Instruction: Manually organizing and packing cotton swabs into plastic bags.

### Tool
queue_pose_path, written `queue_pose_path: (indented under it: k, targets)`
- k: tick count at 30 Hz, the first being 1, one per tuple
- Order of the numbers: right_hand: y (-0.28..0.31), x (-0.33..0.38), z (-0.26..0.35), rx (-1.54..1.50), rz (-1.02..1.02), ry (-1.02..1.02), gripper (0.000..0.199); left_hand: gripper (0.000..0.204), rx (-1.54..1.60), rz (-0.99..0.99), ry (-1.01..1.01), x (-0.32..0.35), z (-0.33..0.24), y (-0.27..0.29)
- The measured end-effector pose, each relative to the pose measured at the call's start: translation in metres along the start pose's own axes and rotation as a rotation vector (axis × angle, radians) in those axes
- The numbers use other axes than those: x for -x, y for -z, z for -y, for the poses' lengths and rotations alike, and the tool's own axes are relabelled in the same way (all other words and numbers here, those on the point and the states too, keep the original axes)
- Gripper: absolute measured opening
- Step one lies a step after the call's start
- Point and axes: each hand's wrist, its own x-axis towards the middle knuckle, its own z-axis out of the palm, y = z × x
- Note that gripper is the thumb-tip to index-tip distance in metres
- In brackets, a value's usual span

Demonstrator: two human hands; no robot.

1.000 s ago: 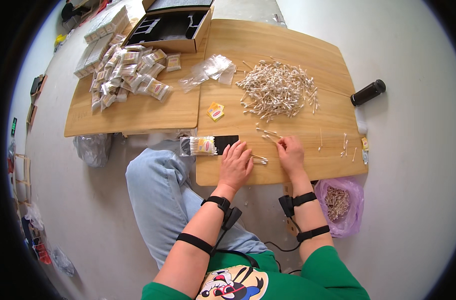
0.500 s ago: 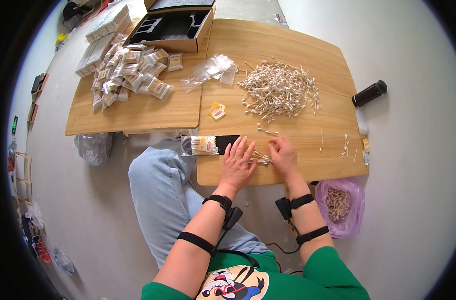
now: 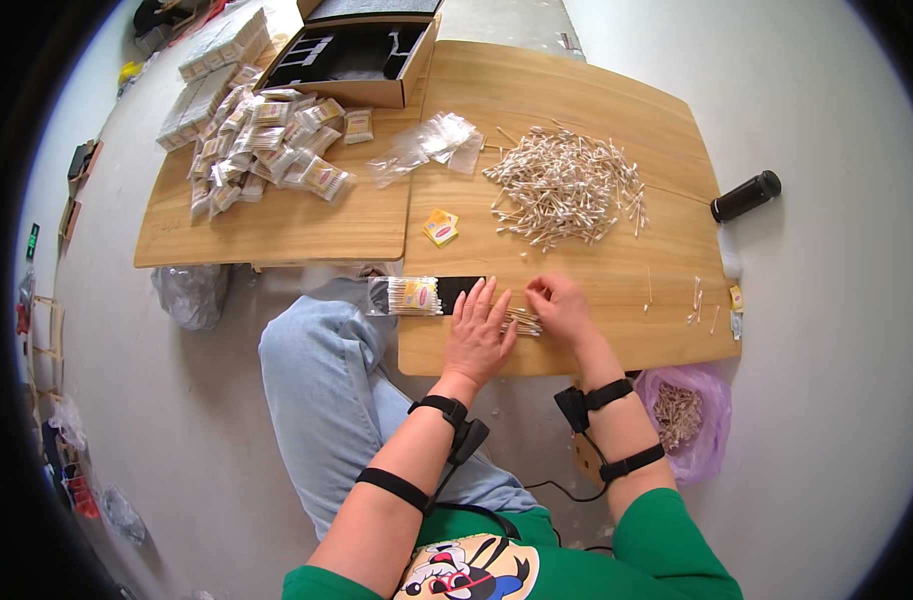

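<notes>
Wooden table [image 3: 616,345], thin cotton swabs [image 3: 522,321] between left hand [image 3: 476,338], right hand [image 3: 561,310].

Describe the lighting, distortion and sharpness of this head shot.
Head view: even, soft daylight with faint shadows under the left hand and right hand; fisheye bends the wooden table edges and blackens the corners; the centre is sharp, though the cotton swab pile blurs into fine clutter.

Makeshift packing workshop: low wooden tables [image 3: 576,110], cotton swab heap [image 3: 566,185], filled packets [image 3: 266,135] (bare floor).
</notes>
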Motion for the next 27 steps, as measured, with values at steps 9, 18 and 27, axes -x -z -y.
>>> queue_pose_path:
  k: [9,18,27]
  targets:
    - [-0.016,-0.041,0.005,0.227,-0.225,0.152,0.013,0.044,-0.046,0.079,-0.009,-0.001,-0.001,-0.004]
    - [0.043,0.02,-0.06,0.206,-0.31,-0.253,0.013,0.045,-0.047,0.093,0.013,0.0,-0.001,0.001]
    - [0.028,-0.028,-0.036,0.351,-0.374,0.153,0.022,0.044,-0.067,0.094,-0.001,-0.002,-0.002,-0.005]
